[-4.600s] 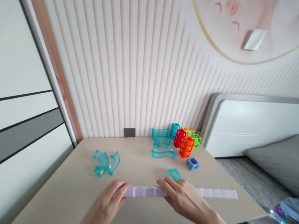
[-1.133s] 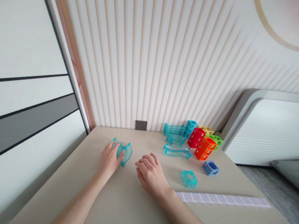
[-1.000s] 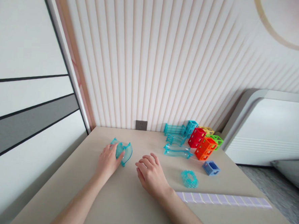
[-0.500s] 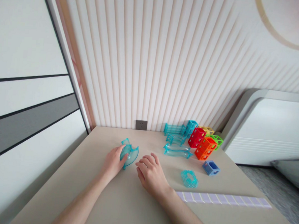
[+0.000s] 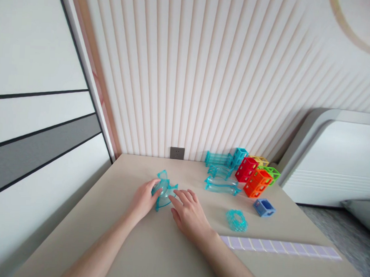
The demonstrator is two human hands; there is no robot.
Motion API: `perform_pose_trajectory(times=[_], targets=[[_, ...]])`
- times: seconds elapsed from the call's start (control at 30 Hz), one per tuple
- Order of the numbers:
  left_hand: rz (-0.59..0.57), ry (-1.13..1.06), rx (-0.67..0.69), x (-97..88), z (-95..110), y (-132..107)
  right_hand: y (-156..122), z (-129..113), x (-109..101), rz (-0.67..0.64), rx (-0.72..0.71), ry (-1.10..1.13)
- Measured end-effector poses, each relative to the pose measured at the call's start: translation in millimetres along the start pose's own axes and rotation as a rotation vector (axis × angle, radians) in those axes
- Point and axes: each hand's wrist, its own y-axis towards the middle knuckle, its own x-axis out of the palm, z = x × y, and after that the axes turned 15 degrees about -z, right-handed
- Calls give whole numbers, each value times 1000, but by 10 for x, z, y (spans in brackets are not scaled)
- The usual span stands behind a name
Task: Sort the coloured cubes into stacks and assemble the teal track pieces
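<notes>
On the left half of the table (image 5: 171, 254) lies a small cluster of translucent teal curved track pieces (image 5: 166, 188), the kind used in a marble run. My left hand (image 5: 144, 199) grips the cluster's left side, thumb in front and fingers behind; the fingers partly hide it. My right hand (image 5: 188, 209) hovers at the right end of the cluster with its fingers loosely spread. Its index fingertip is at the piece's edge; whether it touches I cannot tell.
At the back right stand red blocks (image 5: 246, 169), orange blocks (image 5: 257, 184) and teal blocks (image 5: 239, 157). Beside them lie teal track pieces (image 5: 222, 185). Nearer are a blue cube frame (image 5: 264, 207), a teal ring stack (image 5: 237, 220) and a lilac strip (image 5: 280, 247).
The curved track pieces have turned and shifted slightly right in my left hand. My right hand's fingers have come up against or very near their right edge. The view has shifted slightly.
</notes>
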Motion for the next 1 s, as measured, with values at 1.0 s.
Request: perform_pose_trajectory(times=[1.0], targets=[[124,-36,131,24,-7,14,17,67,-21,212,131,390]])
